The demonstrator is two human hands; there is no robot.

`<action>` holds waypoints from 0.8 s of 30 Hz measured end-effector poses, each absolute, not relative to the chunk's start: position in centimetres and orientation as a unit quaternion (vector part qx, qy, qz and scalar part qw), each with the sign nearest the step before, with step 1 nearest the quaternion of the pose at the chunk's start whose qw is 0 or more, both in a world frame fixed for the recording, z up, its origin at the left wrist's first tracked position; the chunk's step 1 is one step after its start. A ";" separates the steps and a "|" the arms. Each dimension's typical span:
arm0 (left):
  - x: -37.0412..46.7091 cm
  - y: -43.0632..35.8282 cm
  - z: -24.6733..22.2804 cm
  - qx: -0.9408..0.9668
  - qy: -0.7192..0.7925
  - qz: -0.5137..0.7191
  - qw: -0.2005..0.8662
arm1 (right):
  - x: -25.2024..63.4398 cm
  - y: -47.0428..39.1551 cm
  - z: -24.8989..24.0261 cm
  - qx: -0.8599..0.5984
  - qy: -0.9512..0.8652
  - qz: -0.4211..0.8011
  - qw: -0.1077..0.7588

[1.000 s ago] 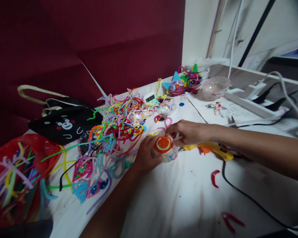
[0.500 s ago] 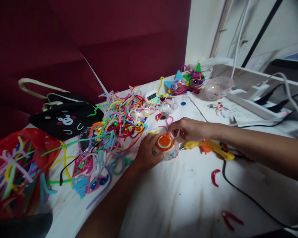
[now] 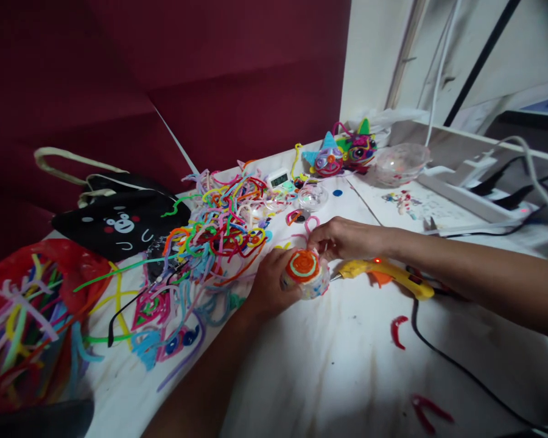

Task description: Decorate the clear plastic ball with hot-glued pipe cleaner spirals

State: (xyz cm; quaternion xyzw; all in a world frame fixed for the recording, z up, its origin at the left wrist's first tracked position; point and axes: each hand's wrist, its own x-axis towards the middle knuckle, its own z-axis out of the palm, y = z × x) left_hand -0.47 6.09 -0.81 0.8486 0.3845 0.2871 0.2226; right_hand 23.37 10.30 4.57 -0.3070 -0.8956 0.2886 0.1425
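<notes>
A clear round plastic ball (image 3: 317, 287) bears an orange spiral disc (image 3: 304, 264) with a pale green ring in it. My left hand (image 3: 274, 283) is wrapped round the ball's left side. At its upper right edge, my right hand (image 3: 335, 239) has its fingers pinched together against the rim; what they hold there, if anything, is too small to make out. A pink pipe-cleaner loop (image 3: 311, 224) shows just behind the right fingertips. Beneath the right forearm lies a yellow glue gun (image 3: 388, 274), its nozzle close to the ball and a red light lit.
Tangled pipe cleaners (image 3: 228, 219) heap at the left, beside a black bag (image 3: 105, 222) and a red bag (image 3: 80, 261). Two decorated figures (image 3: 329, 159), a clear bowl (image 3: 402, 163) and a power strip (image 3: 466, 194) stand behind. Red bent pieces (image 3: 397, 332) and a black cable (image 3: 456, 365) lie at right.
The view has shifted slightly. The ball is tipped a little, and its orange disc shows at a slightly different angle. Both hands keep nearly the same places.
</notes>
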 end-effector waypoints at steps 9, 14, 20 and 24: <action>-0.6 6.2 -0.9 0.848 0.389 0.282 0.225 | 23.5 11.4 3.6 -0.276 -0.893 0.321 0.152; -0.7 6.2 -1.3 0.851 0.388 0.280 0.219 | 24.1 11.3 4.1 -0.282 -0.891 0.323 0.146; -0.8 6.1 -2.1 0.849 0.387 0.292 0.211 | 26.9 8.5 5.2 -0.368 -0.884 0.242 0.159; -0.7 6.1 -2.1 0.849 0.384 0.294 0.214 | 28.1 6.4 5.3 -0.409 -0.878 0.193 0.158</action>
